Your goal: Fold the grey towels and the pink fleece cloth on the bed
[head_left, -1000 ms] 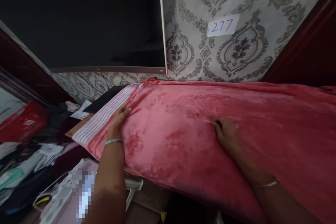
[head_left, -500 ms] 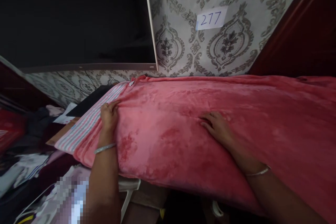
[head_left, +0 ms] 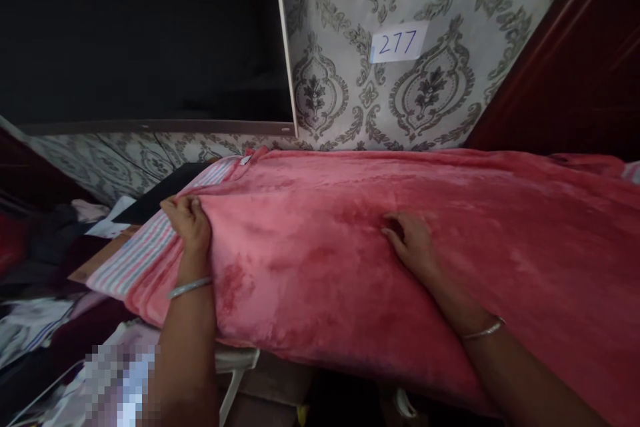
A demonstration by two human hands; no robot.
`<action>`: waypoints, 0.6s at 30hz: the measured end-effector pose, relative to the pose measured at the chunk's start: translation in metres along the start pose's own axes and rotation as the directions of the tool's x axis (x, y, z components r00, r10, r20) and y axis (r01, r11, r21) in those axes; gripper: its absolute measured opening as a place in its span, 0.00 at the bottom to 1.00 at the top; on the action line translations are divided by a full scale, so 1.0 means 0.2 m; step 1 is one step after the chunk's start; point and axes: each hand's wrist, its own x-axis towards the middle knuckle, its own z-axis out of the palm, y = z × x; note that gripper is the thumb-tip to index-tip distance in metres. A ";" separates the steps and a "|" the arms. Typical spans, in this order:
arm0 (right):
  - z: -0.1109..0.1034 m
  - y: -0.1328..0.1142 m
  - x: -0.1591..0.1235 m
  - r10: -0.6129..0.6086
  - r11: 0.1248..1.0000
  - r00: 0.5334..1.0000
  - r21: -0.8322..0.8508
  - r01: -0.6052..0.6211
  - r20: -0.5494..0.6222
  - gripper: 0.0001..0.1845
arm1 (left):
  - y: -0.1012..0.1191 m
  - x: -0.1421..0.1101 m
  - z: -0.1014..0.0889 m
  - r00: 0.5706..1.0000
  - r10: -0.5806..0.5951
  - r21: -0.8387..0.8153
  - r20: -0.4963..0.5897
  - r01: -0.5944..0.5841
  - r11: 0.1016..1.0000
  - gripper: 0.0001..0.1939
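A pink plush blanket point(head_left: 310, 253) lies spread over a table-like surface, with a small white tag point(head_left: 245, 160) at its far left corner. My left hand point(head_left: 189, 223) is closed on the blanket's left edge, fingers bent over a raised fold. Beneath that fold shows a pink, grey and white striped cloth point(head_left: 131, 259). Farther right, my right hand point(head_left: 414, 240) rests on the blanket's middle. Its fingers are slightly bent, with the thumb apart from them.
A large dark television screen point(head_left: 150, 33) hangs at the upper left. Behind the blanket rises a patterned wall point(head_left: 330, 27) bearing a paper marked 277 point(head_left: 399, 42). Dark red wood point(head_left: 565, 80) stands at right. Piled clothes point(head_left: 35, 320) lie at lower left, near a white metal leg point(head_left: 235, 380).
My left hand has moved left, drawing the blanket's edge with it over part of the striped cloth. The right hand stays at nearly the same spot on the blanket.
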 end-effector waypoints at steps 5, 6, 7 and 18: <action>-0.08 0.08 0.01 0.005 0.999 0.999 -0.036 -0.004 0.037 0.23 | 0.03 0.01 0.00 1.000 0.005 -0.025 -0.022 -0.005 1.000 0.05; -0.09 0.09 0.01 0.003 0.999 0.998 -0.048 -0.001 0.058 0.23 | 0.03 0.01 0.00 0.999 0.021 -0.029 -0.025 -0.022 0.999 0.05; -0.11 0.10 0.01 -0.001 0.998 0.996 -0.059 0.006 0.085 0.23 | 0.04 0.01 -0.01 0.999 0.039 -0.030 -0.025 -0.040 0.999 0.05; -0.10 0.13 0.01 0.019 0.996 0.971 -0.087 0.002 0.238 0.16 | 0.04 0.02 0.01 0.998 0.057 0.074 -0.013 -0.056 0.996 0.06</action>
